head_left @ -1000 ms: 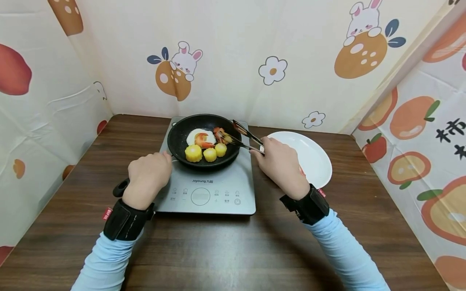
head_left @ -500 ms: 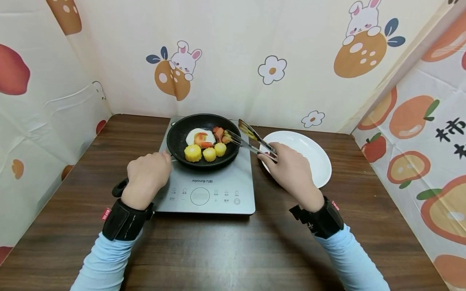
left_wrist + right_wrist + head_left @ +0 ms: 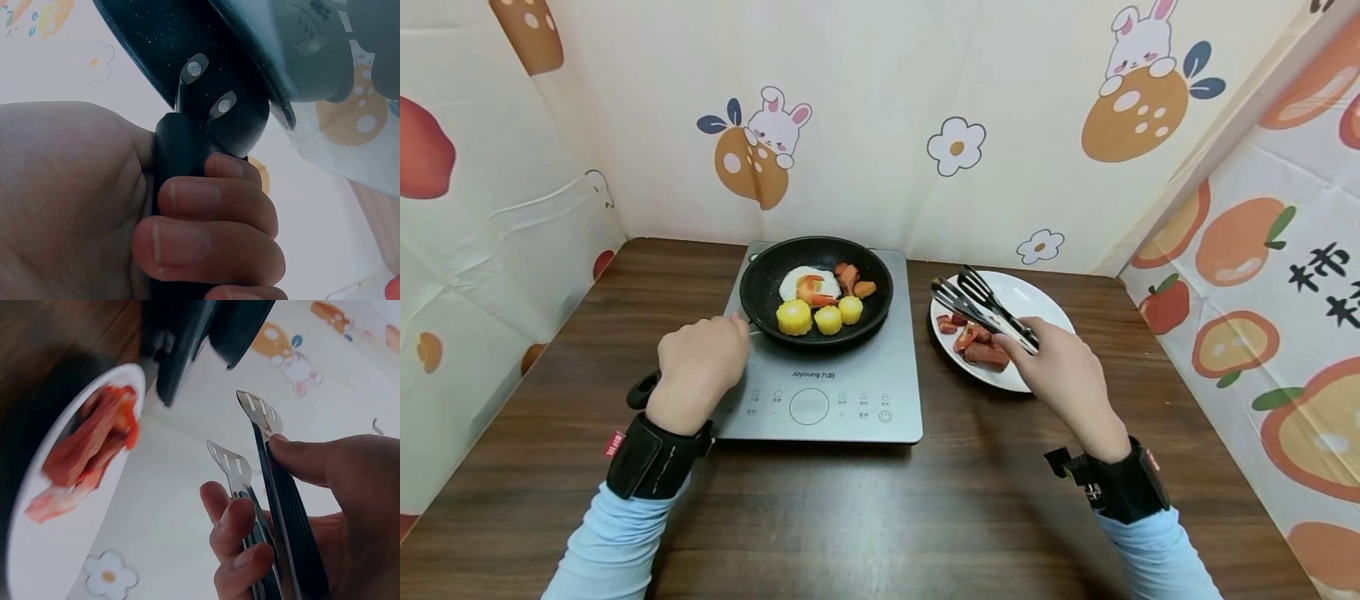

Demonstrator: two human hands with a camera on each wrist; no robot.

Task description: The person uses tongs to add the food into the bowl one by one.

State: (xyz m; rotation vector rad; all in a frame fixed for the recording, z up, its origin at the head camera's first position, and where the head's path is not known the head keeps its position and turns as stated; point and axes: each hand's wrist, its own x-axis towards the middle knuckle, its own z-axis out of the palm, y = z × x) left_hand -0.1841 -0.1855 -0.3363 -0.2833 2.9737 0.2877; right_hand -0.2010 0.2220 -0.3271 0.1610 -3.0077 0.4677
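My left hand (image 3: pixel 703 367) grips the black handle (image 3: pixel 178 140) of a frying pan (image 3: pixel 762 292), fingers wrapped round it in the left wrist view. In the pan lie a fried egg (image 3: pixel 788 287) overlapped by a shrimp (image 3: pixel 815 291), three yellow corn pieces (image 3: pixel 794 318) and some reddish-brown pieces (image 3: pixel 847 278). My right hand (image 3: pixel 1067 375) holds metal tongs (image 3: pixel 284 515) between thumb and fingers. Their slotted tips stand apart with nothing between them, above a white plate (image 3: pixel 1037 304). Reddish meat pieces (image 3: pixel 987 356) lie on the plate's near left part.
The pan sits on a silver induction cooker (image 3: pixel 857 383) with its controls toward me. The plate stands right of it on a brown wooden table (image 3: pixel 820 525). Printed cloth walls (image 3: pixel 865 150) close off the back and both sides.
My right hand has moved right, carrying the tongs from the pan's right side to above the plate. The meat on the plate now shows. My left hand stays on the handle.
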